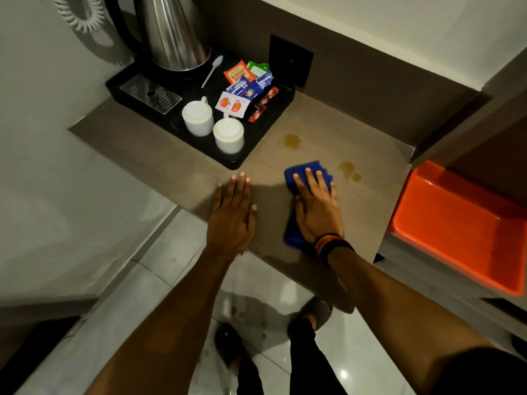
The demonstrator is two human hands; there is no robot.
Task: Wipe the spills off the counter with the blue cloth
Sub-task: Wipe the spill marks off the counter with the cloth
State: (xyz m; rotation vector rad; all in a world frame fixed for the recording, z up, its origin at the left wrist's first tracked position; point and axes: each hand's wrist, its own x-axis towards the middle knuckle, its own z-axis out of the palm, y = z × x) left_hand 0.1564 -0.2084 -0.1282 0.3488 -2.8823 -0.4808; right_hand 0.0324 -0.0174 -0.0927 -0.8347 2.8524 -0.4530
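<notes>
The blue cloth (308, 178) was pressed flat near the counter's (159, 163) front edge under the spread right hand (316, 209), fingers extended, evidently for broad contact. Two brown spills (291, 141) remained just beyond. The left hand (232, 215) was laid open, empty, apparently as a brace.

A hotel room, by its tea station: at 11 o'clock on the wood bench (328, 132) a black tray (256, 143) holds a steel kettle (174, 32), two upturned cups (211, 124), a spoon (212, 71) and drink sachets (248, 89). A coiled phone cord (81, 14) hangs at 10 o'clock.
</notes>
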